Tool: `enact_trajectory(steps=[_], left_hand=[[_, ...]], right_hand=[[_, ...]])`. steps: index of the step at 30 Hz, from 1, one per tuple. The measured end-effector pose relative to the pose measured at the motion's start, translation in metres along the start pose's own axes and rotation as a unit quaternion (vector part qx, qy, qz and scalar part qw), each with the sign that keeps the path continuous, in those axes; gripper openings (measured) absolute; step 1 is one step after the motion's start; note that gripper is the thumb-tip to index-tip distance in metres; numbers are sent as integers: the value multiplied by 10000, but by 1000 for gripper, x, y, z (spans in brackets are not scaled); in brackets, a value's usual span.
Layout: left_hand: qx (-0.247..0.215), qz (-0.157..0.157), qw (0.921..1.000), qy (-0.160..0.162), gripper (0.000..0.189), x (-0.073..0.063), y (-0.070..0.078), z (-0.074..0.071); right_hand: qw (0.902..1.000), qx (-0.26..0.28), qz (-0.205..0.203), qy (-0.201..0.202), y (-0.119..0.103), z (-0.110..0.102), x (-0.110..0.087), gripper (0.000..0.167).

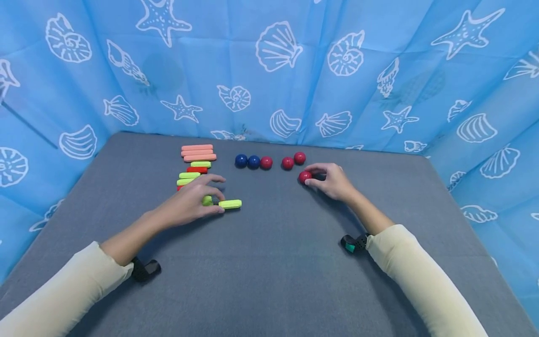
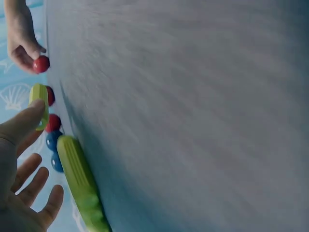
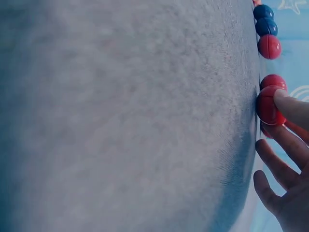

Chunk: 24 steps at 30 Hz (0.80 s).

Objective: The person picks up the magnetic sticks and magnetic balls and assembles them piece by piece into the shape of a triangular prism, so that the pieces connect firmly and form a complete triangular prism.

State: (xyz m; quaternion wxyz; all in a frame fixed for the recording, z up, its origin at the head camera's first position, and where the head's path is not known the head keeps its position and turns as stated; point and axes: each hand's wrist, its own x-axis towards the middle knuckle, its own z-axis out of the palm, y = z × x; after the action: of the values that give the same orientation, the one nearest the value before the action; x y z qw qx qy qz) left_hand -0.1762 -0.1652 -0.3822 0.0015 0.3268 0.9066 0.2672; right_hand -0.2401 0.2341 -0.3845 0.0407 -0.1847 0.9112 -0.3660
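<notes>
Between thumb and index finger, my left hand pinches a short yellow-green ridged stick; its other fingers are spread. A second yellow-green ridged stick lies close by on the grey cloth, partly covered by the hand in the head view. My right hand pinches a glossy red ball by its sides, thumb in front and index finger behind. In the right wrist view that red ball overlaps the other red balls behind it. Two red balls sit just behind and left of the right hand.
Two dark blue balls and a red ball stand in a row at the back middle. Pink sticks lie stacked side by side at back left, with yellow-green sticks and red sticks before them. A blue shell-print curtain borders the table.
</notes>
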Motion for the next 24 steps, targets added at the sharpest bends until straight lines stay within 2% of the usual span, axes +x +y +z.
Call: enact_trajectory(steps=[5, 12, 18, 24], left_hand=[[-50, -77, 9999, -77, 25, 25, 10, 10], [-208, -208, 9995, -139, 25, 56, 18, 21], [-311, -196, 9990, -269, 24, 71, 28, 29], [-363, -36, 9984, -424, 22, 81, 39, 39]], right_hand=[[9992, -25, -215, -340, -6, 0, -9, 37], [9970, 104, -460, -612, -16, 8, -21, 38], [9951, 89, -606, -774, -24, 16, -26, 39], [9937, 138, -555, -961, -30, 21, -28, 40]])
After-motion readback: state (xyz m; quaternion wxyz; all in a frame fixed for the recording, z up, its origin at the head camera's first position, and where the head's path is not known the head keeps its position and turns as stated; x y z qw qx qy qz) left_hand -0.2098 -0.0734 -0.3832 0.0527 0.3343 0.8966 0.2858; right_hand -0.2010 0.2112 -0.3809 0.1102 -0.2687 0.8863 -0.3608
